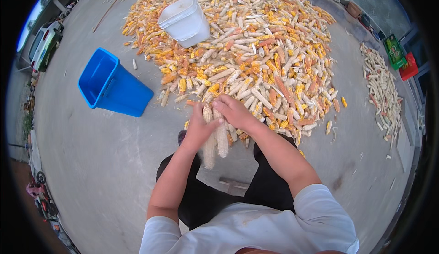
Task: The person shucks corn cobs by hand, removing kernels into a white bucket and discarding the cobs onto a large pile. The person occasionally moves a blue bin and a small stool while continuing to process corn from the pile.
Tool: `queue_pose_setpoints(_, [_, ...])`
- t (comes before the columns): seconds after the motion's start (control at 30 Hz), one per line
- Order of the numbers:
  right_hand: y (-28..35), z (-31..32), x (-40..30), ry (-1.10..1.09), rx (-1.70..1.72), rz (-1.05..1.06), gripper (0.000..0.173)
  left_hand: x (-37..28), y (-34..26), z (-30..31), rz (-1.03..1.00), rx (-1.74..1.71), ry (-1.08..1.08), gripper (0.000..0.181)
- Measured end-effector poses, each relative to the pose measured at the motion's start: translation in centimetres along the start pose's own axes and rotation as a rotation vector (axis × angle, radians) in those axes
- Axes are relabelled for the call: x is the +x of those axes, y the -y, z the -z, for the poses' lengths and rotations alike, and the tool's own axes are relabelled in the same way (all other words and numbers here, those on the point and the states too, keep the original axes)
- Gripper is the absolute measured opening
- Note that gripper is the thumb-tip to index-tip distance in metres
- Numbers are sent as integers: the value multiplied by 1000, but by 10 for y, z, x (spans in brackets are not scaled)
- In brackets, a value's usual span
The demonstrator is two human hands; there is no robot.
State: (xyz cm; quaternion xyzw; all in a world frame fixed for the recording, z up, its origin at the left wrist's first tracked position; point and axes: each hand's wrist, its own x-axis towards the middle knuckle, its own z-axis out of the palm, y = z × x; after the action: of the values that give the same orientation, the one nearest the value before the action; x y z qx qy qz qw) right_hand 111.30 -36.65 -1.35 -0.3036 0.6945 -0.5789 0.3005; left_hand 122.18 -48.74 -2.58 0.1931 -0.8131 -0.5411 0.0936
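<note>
Two long, pale, bare-looking corn cobs are between my hands above the near edge of the heap. My left hand [201, 127] is closed around the left cob [209, 152], its thumb lying across the right cob [222, 140]. Fingers bent, my right hand [235, 112] grips the upper end of the right cob. Its fingertips partly hide the cob tops. Just beyond both hands spreads a large heap of corn cobs [260, 61], some with yellow kernels, others pale or reddish and largely stripped.
A blue plastic bin [127, 91] lies tipped on the concrete floor [103, 164] at left. On the heap rests a white plastic bucket [192, 27]. A smaller pile of pale cobs [382, 89] lies far right, near green [394, 51] and red bags [410, 67]. A car [46, 46] stands far left.
</note>
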Motion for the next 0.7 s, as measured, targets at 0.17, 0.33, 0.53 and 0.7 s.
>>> queue_pose_setpoints(0.17, [-26, 18, 6, -55, -64, -14, 31, 7, 3, -41, 309, -401, 116, 56])
queue_pose_setpoints(0.33, [-24, 28, 23, 14, -162, 17, 30, 26, 23, -48, 257, -661, 74, 51])
queue_pose_setpoints(0.53, [-30, 18, 38, -123, -4, 83, 33, 38, -5, -26, 372, -939, 255, 51])
queue_pose_setpoints(0.7, [-26, 8, 41, -32, 836, -252, 31, 41, -1, -6, 326, -1228, 489, 54])
